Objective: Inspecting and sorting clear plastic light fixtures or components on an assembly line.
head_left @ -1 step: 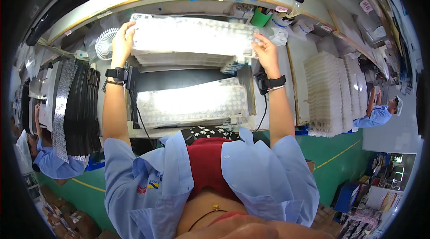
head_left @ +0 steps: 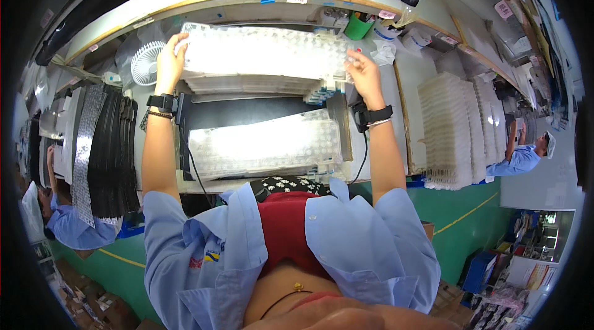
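A long clear plastic sheet, patterned with rows of small shapes, is stretched between my two hands above the far stack of similar sheets. My left hand pinches its left end between thumb and fingers. At the right end, my right hand has its fingers closed on the sheet's edge. Strong glare washes out the sheet's middle. Nearer to me lies a second stack of clear patterned sheets, also bright with glare. A dark surface shows between the two stacks.
A white fan stands beside my left hand. Black strips are piled at the left, tall pale sheet stacks at the right. A green cup sits under the shelf edge. Co-workers in blue sit at both sides.
The held sheet and its right end have shifted slightly down, toward me. My right hand has moved slightly with it, and both hands keep their grip.
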Action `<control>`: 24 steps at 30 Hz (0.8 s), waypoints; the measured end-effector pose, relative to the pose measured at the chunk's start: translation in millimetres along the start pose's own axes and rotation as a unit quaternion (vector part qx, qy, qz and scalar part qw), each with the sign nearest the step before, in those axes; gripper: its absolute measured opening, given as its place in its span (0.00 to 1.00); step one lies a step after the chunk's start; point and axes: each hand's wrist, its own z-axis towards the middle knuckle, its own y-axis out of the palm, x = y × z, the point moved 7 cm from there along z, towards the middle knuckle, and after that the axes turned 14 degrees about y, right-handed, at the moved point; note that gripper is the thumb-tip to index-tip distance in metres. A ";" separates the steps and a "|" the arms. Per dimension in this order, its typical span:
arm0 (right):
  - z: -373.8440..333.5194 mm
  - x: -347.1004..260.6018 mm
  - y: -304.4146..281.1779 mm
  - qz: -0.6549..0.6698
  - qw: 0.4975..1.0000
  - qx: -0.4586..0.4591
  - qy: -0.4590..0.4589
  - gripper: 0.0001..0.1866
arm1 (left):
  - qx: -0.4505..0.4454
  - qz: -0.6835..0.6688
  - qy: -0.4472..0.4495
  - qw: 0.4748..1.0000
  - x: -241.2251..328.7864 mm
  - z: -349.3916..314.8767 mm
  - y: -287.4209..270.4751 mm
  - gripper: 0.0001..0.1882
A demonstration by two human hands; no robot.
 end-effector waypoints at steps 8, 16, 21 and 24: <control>1.6 -11.4 9.0 -0.028 0.999 -0.017 -0.006 0.17 | -0.032 0.001 -0.172 0.985 -24.6 -3.9 12.7 0.17; 0.7 -18.9 10.3 -0.120 0.993 0.019 -0.007 0.17 | -0.057 0.080 -0.171 0.980 -28.6 -3.6 13.1 0.21; -0.5 -22.4 -1.8 -0.180 0.982 0.062 -0.009 0.18 | -0.024 0.231 0.043 0.972 6.4 0.8 8.3 0.20; -2.7 -21.6 -0.7 -0.169 0.980 0.092 -0.047 0.21 | -0.011 0.032 -0.081 0.996 -22.2 -13.1 19.4 0.22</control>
